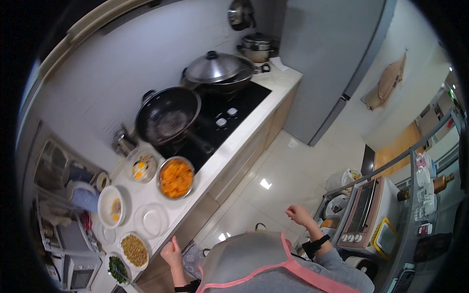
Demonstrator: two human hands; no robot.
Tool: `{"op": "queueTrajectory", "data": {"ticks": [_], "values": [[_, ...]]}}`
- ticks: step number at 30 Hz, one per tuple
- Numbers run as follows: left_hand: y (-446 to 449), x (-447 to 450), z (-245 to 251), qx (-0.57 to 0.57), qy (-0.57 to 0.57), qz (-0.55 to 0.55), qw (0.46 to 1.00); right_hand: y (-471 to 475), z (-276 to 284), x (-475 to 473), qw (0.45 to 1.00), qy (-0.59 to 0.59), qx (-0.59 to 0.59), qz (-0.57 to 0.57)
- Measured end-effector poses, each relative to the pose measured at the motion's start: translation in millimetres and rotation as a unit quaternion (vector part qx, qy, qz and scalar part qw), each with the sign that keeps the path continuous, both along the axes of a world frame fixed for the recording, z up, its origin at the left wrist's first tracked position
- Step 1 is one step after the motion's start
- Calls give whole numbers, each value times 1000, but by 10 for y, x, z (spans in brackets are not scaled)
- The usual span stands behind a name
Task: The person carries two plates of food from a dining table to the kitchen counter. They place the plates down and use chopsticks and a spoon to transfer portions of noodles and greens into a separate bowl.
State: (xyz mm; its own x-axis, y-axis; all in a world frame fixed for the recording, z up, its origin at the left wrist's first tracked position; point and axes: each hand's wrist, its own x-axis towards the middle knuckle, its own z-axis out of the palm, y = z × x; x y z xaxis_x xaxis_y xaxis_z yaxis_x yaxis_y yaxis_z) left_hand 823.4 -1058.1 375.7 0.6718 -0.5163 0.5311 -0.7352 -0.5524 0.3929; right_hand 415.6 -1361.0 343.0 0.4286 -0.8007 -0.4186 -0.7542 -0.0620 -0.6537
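My left hand (171, 252) hangs beside the counter's front edge, fingers curled, thumb up, with nothing visible in it. Over the floor on the other side, my right hand (298, 215) is loosely curled, also with no object visible. Nearest my left hand on the white counter (166, 232) are a bowl of chopped yellowish-brown food (135, 250) and an empty clear dish (151, 221). Close by stand a dish of chopped greens (118, 269), a white bowl with egg yolk (111, 207), a metal bowl of orange pieces (176, 178) and a clear bowl with yolks and minced food (141, 167).
An uncovered black wok (168, 117) sits on the black cooktop (240, 106), its handle towards the front edge. Behind it is a lidded wok (214, 69). A grey refrigerator (322, 55) stands past the counter. To my right, a rack holds a pink toaster oven (361, 212).
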Motion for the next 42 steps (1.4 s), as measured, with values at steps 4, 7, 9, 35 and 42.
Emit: {"op": "queueTrajectory", "data": {"ticks": [4,7,9,35,42], "values": [[-1134,-353,-12,52,23,-123,991,-418,3,-732,994,-9,-56,-90],[-1552,-369,139,41,10,-149,988,-531,-25,-868,993,-40,-26,-111],[-1805,-388,232,66,31,-195,978,-588,-62,-866,991,-84,12,-105],[-2954,-1254,142,190,65,44,979,-5271,-701,831,973,-201,79,-81],[-2478,-3014,511,220,122,302,920,-5698,-937,1403,873,-301,269,-275]]}}
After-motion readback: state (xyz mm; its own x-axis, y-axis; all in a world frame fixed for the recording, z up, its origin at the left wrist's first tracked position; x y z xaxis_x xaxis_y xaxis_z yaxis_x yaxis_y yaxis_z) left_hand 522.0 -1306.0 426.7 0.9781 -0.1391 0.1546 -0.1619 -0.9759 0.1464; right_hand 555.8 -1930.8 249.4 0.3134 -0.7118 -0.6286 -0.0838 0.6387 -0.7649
